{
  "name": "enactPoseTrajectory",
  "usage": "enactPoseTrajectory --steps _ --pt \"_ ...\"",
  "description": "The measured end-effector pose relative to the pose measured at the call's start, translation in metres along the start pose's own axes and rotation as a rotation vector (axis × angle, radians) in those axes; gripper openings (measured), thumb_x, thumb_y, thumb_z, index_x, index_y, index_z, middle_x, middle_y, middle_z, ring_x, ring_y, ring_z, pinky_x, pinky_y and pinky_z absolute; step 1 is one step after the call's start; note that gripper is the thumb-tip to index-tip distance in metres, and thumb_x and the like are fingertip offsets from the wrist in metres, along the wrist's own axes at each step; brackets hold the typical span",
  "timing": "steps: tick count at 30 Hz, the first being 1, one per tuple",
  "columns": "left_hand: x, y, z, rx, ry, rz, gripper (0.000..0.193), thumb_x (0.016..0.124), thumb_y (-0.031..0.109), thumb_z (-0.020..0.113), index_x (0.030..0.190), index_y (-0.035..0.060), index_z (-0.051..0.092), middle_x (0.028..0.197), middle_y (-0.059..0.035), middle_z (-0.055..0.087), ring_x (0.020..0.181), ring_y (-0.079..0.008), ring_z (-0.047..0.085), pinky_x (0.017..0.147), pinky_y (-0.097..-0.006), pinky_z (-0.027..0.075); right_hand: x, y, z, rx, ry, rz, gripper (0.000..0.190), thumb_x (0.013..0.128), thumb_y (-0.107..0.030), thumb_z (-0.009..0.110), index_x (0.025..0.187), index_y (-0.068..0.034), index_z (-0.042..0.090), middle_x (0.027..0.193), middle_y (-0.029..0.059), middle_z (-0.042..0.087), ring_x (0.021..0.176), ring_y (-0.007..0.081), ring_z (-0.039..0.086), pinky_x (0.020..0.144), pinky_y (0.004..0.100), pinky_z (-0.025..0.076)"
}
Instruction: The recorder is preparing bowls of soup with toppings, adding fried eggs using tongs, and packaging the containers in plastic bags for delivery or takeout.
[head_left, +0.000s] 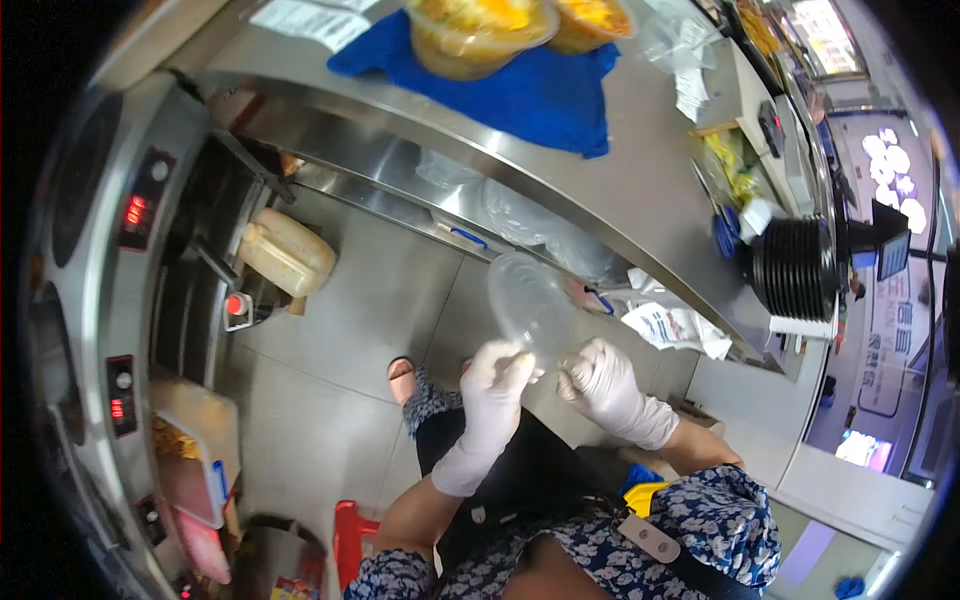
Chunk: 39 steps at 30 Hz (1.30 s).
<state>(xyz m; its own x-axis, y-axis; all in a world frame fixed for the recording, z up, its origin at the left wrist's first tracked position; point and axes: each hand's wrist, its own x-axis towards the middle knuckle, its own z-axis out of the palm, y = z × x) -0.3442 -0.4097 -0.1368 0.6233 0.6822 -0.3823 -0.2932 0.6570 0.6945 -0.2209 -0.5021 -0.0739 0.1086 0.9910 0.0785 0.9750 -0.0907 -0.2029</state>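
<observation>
A clear round plastic lid (525, 296) is held up in front of my body, over the floor. My left hand (491, 409), in a thin white glove, pinches the lid's near edge between thumb and fingers. At the lid's right lower edge are the curled fingers of my right hand (611, 390), gloved the same way. Beyond the lid, on the steel counter (577, 195), a blue cloth (525, 112) lies under a large clear plastic bowl of food (469, 56). A second food bowl (592, 22) stands to its right, partly cut off by the picture's rim.
Induction cookers (142, 300) with red displays line the left. A plastic jug (289, 251) stands on the floor near them. Stacked black bowls or lids (795, 266) and blue-handled scissors (724, 225) are at the counter's right end. Plastic bags (517, 210) fill the shelf below. A red stool (349, 540) is behind.
</observation>
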Motion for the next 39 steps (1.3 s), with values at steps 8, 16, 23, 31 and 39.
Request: enactPoseTrajectory --steps 8,16,23,31,39 --pt "0.042 0.074 0.139 0.169 -0.571 -0.147 0.013 0.085 -0.003 0.056 0.098 -0.0026 0.058 0.081 -0.0058 0.06 0.071 -0.0114 0.058 0.065 -0.0232 0.047 -0.008 0.02 -0.129 0.03 0.238 0.403 0.031 0.065 0.0 0.07 0.089 -0.009 0.053 0.08 0.0075 0.057 0.072 0.026 0.057 0.06 0.0353 0.048" --pt "0.122 0.031 0.212 0.195 -0.682 -0.281 0.005 0.088 0.005 0.056 0.086 0.0004 0.056 0.076 -0.0058 0.059 0.069 -0.0108 0.056 0.064 -0.0253 0.046 -0.012 0.113 -0.147 0.253 0.231 0.681 0.022 0.067 0.003 0.069 0.081 -0.006 0.055 0.077 0.0083 0.058 0.067 0.0246 0.058 0.062 0.0336 0.048" --pt "0.187 0.005 0.223 0.129 -0.635 -0.388 0.012 0.09 0.01 0.056 0.089 -0.0013 0.057 0.076 -0.0039 0.06 0.069 -0.011 0.057 0.063 -0.0275 0.047 0.026 0.171 -0.152 0.227 0.266 0.569 0.022 0.071 0.001 0.069 0.088 -0.004 0.056 0.09 0.0135 0.06 0.084 0.0293 0.06 0.073 0.0345 0.049" --pt "0.205 0.001 0.219 0.734 -0.196 -0.158 0.011 0.084 0.009 0.061 0.091 0.0 0.061 0.075 -0.0061 0.063 0.066 -0.0123 0.058 0.063 -0.0269 0.048 0.026 0.288 -0.09 0.234 0.107 1.053 0.029 0.075 -0.011 0.067 0.099 0.005 0.063 0.087 0.0198 0.065 0.079 0.0273 0.063 0.074 0.0326 0.05" --pt "0.22 0.019 0.231 1.116 -0.127 -0.076 0.021 0.074 0.013 0.065 0.092 0.0026 0.067 0.075 -0.0137 0.067 0.07 -0.0256 0.066 0.068 -0.0327 0.051 0.016 0.291 -0.082 0.862 0.233 1.447 0.027 0.079 -0.011 0.068 0.096 0.007 0.061 0.077 0.0091 0.064 0.064 0.0145 0.061 0.057 0.0234 0.047"
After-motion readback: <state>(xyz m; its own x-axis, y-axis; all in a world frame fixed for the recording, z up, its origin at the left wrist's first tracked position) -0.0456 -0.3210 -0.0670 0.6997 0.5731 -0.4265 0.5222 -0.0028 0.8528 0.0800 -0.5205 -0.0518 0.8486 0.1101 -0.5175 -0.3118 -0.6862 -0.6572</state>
